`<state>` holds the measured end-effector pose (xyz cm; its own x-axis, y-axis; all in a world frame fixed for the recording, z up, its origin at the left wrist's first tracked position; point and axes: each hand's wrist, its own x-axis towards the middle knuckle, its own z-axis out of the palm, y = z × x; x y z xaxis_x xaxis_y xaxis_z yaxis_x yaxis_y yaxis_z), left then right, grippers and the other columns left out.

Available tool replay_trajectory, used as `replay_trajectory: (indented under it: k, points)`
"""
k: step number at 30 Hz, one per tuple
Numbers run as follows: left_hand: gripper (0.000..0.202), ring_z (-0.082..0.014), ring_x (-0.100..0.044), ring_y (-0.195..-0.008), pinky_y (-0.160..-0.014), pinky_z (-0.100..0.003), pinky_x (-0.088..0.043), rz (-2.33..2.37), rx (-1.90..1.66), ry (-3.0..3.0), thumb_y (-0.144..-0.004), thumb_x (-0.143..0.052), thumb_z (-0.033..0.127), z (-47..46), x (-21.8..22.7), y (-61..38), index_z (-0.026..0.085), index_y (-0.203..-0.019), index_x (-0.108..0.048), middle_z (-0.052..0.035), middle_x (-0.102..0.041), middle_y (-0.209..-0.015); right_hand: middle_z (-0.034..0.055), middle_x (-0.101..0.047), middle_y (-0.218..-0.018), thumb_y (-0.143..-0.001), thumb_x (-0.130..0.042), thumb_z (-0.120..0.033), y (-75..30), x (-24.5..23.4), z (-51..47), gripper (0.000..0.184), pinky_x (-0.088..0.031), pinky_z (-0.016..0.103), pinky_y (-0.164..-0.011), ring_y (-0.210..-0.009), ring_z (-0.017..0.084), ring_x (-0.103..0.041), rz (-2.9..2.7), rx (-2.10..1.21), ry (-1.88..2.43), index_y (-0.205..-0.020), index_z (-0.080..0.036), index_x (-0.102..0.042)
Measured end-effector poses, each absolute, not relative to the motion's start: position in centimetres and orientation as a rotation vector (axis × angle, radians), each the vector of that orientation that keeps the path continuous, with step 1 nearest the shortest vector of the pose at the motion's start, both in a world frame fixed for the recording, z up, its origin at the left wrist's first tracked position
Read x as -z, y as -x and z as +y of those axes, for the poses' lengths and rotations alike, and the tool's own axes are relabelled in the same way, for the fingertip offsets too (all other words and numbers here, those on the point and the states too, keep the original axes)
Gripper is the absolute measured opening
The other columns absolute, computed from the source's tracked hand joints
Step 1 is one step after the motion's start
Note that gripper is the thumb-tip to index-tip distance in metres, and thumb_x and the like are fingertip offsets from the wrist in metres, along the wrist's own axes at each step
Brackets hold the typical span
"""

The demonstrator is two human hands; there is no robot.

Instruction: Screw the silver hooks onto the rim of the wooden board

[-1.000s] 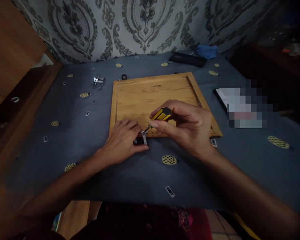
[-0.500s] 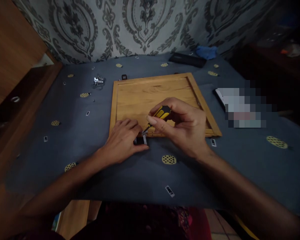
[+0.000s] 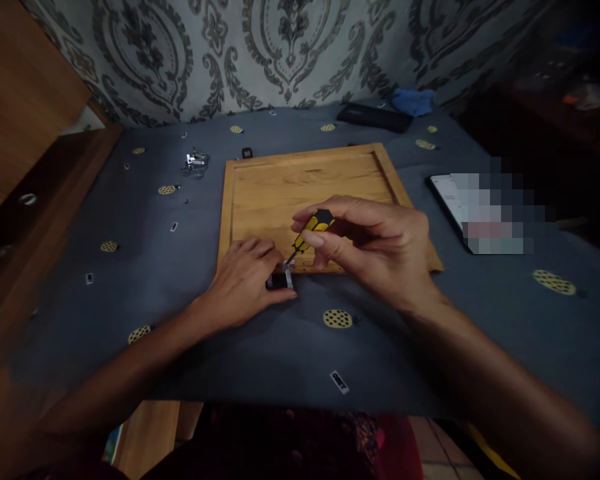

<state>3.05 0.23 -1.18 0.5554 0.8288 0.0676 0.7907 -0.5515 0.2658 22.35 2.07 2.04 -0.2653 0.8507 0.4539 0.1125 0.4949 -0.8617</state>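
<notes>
A wooden panel with a raised frame [image 3: 265, 193] lies flat on the cloth-covered table. At its near edge sits a small black-and-silver metal fitting [image 3: 283, 280]; its exact kind is unclear. My left hand [image 3: 247, 277] pins this fitting between thumb and fingers, with the other fingers bent over the panel's edge. In my right hand [image 3: 380, 247], thumb and fingertips pinch the handle of a short yellow-and-black screwdriver [image 3: 310, 233]. It slants down to the left, its tip at the fitting's silver part.
Small metal hardware [image 3: 196, 162] lies in a heap left of the panel, with a tiny screw-like piece [image 3: 185, 201] nearer. A black loop-shaped piece [image 3: 247, 153] touches the far edge. A phone [image 3: 450, 200] lies right; a dark case [image 3: 375, 118] and blue cloth [image 3: 414, 101] lie behind.
My right hand has shifted slightly right, its fingers opening a little around the screwdriver handle, which stands somewhat steeper. My left hand and the fitting stay nearly in place.
</notes>
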Motion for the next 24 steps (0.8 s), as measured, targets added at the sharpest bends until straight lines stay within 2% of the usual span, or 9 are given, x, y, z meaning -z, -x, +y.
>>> replay_trajectory:
  k: [7,17,21,24]
  points:
    - [0.043,-0.0303,-0.060,-0.108,-0.093,-0.046,-0.046,1.365,-0.270,-2.570,-0.082,-0.077,0.051,0.21,1.15,-3.10,0.017,-0.106,-0.067,-0.0095,-0.067,-0.114,0.0001,-0.074,-0.083,-0.077,-0.083,-0.039,-22.15,-1.64,2.17,0.021,-0.051,0.025,-0.048,-0.053,0.009,-0.058,-1.669,-0.854,0.863,-0.087,-0.022,-0.075]
    - [0.044,-0.0309,-0.059,-0.114,-0.098,-0.047,-0.047,1.357,-0.285,-2.574,-0.082,-0.077,0.049,0.16,1.22,-3.10,0.016,-0.110,-0.066,-0.0106,-0.066,-0.119,0.0004,-0.072,-0.084,-0.077,-0.083,-0.041,-22.00,-1.46,2.42,0.022,-0.051,0.027,-0.052,-0.060,0.012,-0.059,-1.681,-0.789,0.869,-0.085,-0.024,-0.073]
    - [0.043,-0.0308,-0.059,-0.114,-0.098,-0.047,-0.046,1.360,-0.283,-2.562,-0.083,-0.076,0.048,0.12,1.15,-3.09,0.017,-0.111,-0.066,-0.0101,-0.066,-0.117,0.0006,-0.072,-0.082,-0.079,-0.081,-0.040,-22.03,-1.67,2.20,0.019,-0.053,0.028,-0.056,-0.063,0.013,-0.062,-1.747,-0.721,0.865,-0.084,-0.024,-0.072]
    - [0.041,-0.0302,-0.059,-0.109,-0.094,-0.046,-0.047,1.358,-0.276,-2.565,-0.085,-0.074,0.050,0.12,1.12,-3.06,0.017,-0.107,-0.066,-0.0094,-0.066,-0.113,0.0013,-0.073,-0.084,-0.084,-0.076,-0.038,-22.10,-2.07,1.61,0.015,-0.056,0.031,-0.060,-0.067,0.015,-0.065,-1.777,-0.669,0.863,-0.090,-0.025,-0.072]
